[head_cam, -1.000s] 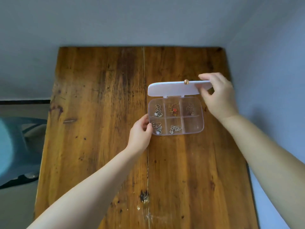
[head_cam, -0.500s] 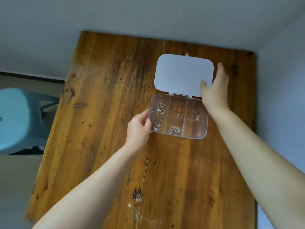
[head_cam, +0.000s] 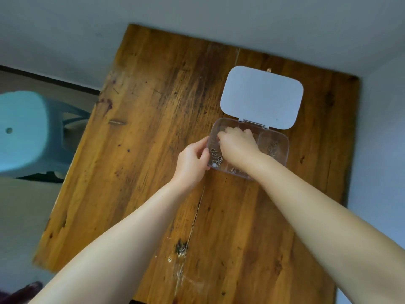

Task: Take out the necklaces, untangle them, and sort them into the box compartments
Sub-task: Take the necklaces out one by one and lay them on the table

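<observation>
A clear plastic box (head_cam: 282,139) with several compartments lies on the wooden table (head_cam: 153,128). Its white lid (head_cam: 262,96) is folded flat back. My left hand (head_cam: 192,162) grips the box's left edge. My right hand (head_cam: 237,143) reaches into the far left compartments, fingers bent down over them; whether it holds a chain is hidden. A silver necklace (head_cam: 215,159) with a pale pendant lies in the near left compartment. Another chain (head_cam: 272,149) sits in the far right compartment. The middle compartments are mostly covered by my right hand and wrist.
A light blue plastic stool (head_cam: 24,132) stands on the floor left of the table. Grey walls run close along the table's far and right edges. A crack runs down the table's middle toward me.
My right hand let go of the lid, which now lies flat open, and moved down into the box's left compartments. My left hand stays on the box's left edge. The view shifted.
</observation>
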Demonstrator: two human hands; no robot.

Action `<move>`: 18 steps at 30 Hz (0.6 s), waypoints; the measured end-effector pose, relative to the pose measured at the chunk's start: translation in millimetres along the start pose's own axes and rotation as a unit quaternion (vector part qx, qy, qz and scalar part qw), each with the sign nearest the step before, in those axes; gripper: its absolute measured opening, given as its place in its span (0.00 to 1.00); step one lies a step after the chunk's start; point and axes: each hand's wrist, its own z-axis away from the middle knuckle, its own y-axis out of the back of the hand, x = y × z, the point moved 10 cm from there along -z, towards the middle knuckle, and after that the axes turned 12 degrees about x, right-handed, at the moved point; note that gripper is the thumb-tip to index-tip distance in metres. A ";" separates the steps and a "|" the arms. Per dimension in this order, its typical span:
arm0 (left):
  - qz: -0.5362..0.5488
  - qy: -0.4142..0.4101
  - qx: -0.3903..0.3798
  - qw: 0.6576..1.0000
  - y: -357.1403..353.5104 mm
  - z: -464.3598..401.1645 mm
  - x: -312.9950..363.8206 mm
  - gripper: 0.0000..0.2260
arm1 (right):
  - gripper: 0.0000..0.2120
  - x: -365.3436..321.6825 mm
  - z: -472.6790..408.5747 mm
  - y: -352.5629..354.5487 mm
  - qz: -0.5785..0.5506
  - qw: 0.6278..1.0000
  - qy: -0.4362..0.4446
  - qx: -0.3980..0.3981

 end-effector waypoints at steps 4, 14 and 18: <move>-0.010 -0.012 -0.006 1.000 -1.3 -0.2 2.6 0.17 | 0.13 4.3 -2.5 -5.5 -0.050 0.998 -0.021 -0.033; -0.088 -0.157 -0.081 0.980 1.6 3.0 52.5 0.20 | 0.04 12.4 26.0 65.4 -0.510 0.848 -0.122 0.079; -0.009 -0.164 -0.141 0.976 24.7 8.3 77.9 0.11 | 0.03 -10.9 47.4 90.5 -0.716 0.680 -0.150 0.039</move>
